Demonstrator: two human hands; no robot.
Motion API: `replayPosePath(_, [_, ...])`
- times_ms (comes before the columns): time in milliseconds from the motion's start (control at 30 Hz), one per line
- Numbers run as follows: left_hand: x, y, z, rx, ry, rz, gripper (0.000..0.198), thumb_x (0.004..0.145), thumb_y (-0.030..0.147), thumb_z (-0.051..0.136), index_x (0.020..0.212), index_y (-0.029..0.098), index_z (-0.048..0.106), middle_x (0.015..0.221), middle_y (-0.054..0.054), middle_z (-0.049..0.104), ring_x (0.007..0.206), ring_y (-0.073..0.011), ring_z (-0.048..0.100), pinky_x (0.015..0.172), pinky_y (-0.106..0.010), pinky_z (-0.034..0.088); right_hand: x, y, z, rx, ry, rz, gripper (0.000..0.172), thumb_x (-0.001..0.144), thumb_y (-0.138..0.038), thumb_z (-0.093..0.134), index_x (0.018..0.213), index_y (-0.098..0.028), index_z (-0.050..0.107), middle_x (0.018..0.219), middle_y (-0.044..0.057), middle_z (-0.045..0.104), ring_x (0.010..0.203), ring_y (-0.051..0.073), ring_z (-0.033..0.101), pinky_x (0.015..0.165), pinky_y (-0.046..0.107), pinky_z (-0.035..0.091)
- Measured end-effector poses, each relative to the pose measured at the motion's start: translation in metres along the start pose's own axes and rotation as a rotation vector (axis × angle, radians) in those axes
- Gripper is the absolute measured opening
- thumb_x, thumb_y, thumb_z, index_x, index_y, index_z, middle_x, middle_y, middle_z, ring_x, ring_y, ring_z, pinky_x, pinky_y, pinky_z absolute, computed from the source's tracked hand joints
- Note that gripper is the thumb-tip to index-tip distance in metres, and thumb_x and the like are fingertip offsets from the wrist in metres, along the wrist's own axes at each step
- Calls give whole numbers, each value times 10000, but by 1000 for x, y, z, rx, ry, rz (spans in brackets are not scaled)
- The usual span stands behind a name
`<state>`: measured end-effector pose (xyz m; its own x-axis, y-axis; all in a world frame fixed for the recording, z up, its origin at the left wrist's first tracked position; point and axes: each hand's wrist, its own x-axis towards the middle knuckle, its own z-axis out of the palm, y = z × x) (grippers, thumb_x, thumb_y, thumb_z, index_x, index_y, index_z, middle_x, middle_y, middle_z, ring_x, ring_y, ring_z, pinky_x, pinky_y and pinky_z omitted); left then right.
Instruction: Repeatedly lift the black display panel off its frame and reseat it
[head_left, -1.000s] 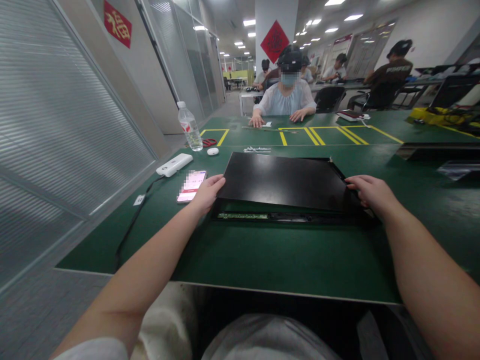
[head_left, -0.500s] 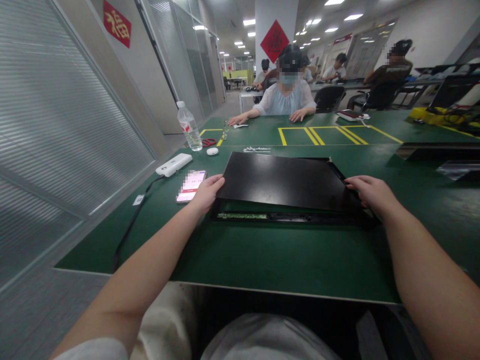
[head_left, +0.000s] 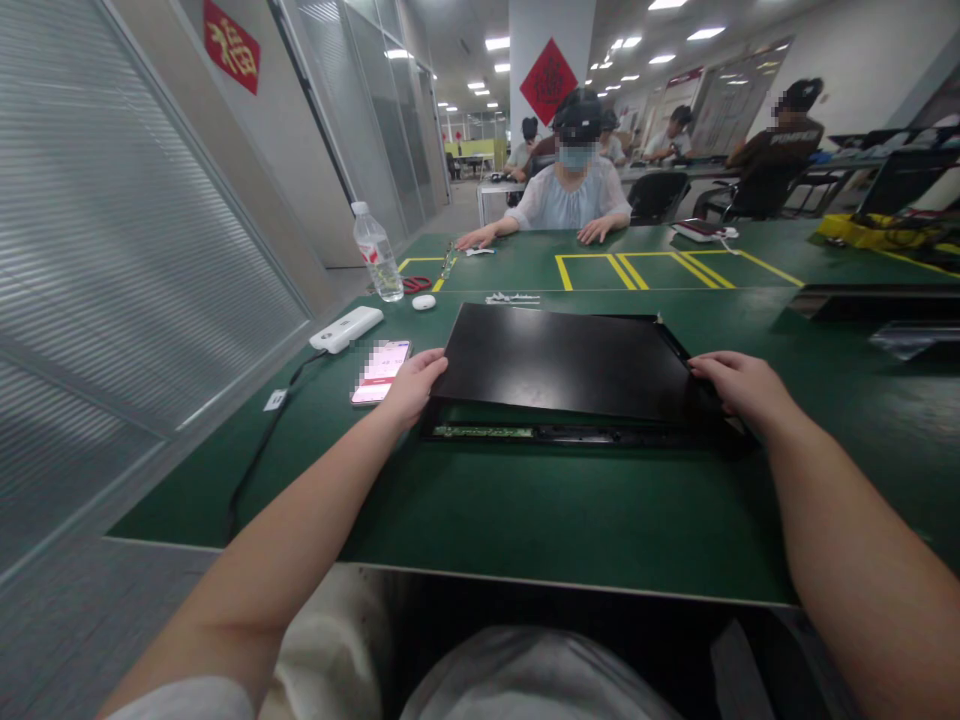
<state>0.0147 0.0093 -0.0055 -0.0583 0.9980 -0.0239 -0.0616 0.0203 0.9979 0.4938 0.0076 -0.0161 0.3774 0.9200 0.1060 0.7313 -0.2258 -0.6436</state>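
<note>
A flat, glossy black panel [head_left: 562, 360] sits tilted over a black frame [head_left: 637, 437], askew to it. Along the frame's near side, a strip of green circuit board [head_left: 484, 432] shows at the left. My left hand [head_left: 417, 385] is closed on the panel's left edge, thumb on top. At the opposite side, my right hand [head_left: 739, 388] pinches the panel's right edge close to the frame's corner; its fingertips are partly hidden. Whether the right fingers also touch the frame, I cannot tell. Most of the frame's inside is covered by the panel.
Left on the green table [head_left: 555, 520] lie a phone [head_left: 380, 373], a white power bank [head_left: 347, 330] with a black strap, a white earbud case [head_left: 424, 302], red scissors [head_left: 417, 284] and a water bottle [head_left: 377, 252]. Black parts [head_left: 877, 303] lie right. Across sits a person [head_left: 574, 195].
Hands, panel and frame keep their places. Only a very slight shift of the whole view shows.
</note>
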Motion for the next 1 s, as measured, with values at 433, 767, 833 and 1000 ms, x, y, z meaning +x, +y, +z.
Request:
replayPosePath(433, [2, -3, -1, 18, 18, 13, 242, 815, 207, 727, 1052, 162, 723, 929, -58, 808, 853, -225, 752, 850, -365, 596, 0, -3, -1, 33, 6, 75, 418, 746, -531, 678, 991, -220, 809, 853, 89, 734, 725, 203, 610, 601, 308, 473])
replayPosePath(767, [1, -4, -2, 36, -12, 29, 293, 809, 262, 756, 1082, 159, 726, 975, -78, 804, 957, -260, 746, 889, -385, 579, -1, -7, -3, -11, -6, 87, 407, 748, -525, 677, 989, -222, 805, 888, 90, 743, 734, 209, 624, 620, 319, 488])
replayPosePath(833, [2, -5, -3, 38, -13, 34, 301, 801, 271, 769, 1079, 164, 732, 983, -80, 805, 967, -268, 744, 888, -394, 581, 0, -5, -2, -10, -13, 86, 428, 757, -537, 665, 1010, -221, 806, 885, 94, 743, 724, 210, 623, 602, 318, 489])
replayPosePath(1000, [5, -8, -5, 38, 3, 51, 355, 762, 305, 818, 1082, 166, 758, 1014, -89, 813, 980, -271, 743, 897, -396, 583, 2, 1, 0, -12, -14, 46, 458, 775, -540, 644, 1045, -211, 812, 838, 109, 736, 677, 205, 611, 543, 302, 476])
